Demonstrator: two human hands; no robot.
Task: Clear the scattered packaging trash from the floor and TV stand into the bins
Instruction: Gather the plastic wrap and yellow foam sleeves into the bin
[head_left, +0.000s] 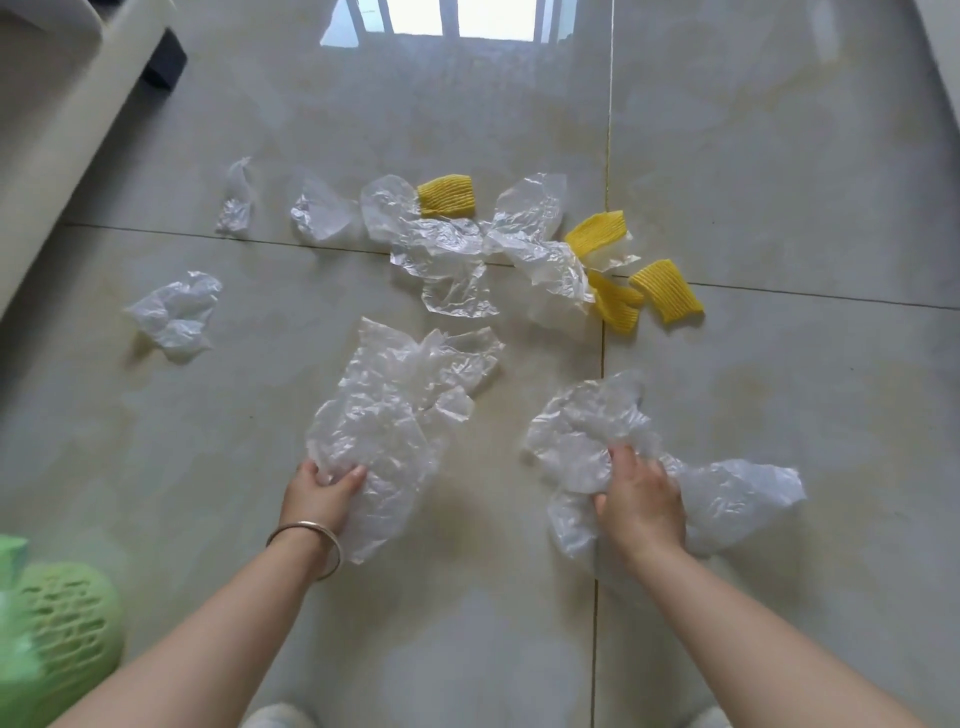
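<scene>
Clear crumpled plastic bags and yellow foam sleeves lie scattered on the pale tiled floor. My left hand (322, 493), with a bangle on the wrist, grips the near edge of a large clear plastic bag (400, 400) in the middle. My right hand (641, 504) is closed on another crumpled clear bag (587, 431) that spreads out to its right. Farther off lie more clear bags (447, 260) and several yellow foam sleeves (667, 291), (448, 196).
A green mesh bin (62, 618) stands at the lower left edge. A pale furniture edge (62, 130) runs along the upper left with a dark block (166, 65) beside it. A lone crumpled bag (176, 312) lies at the left.
</scene>
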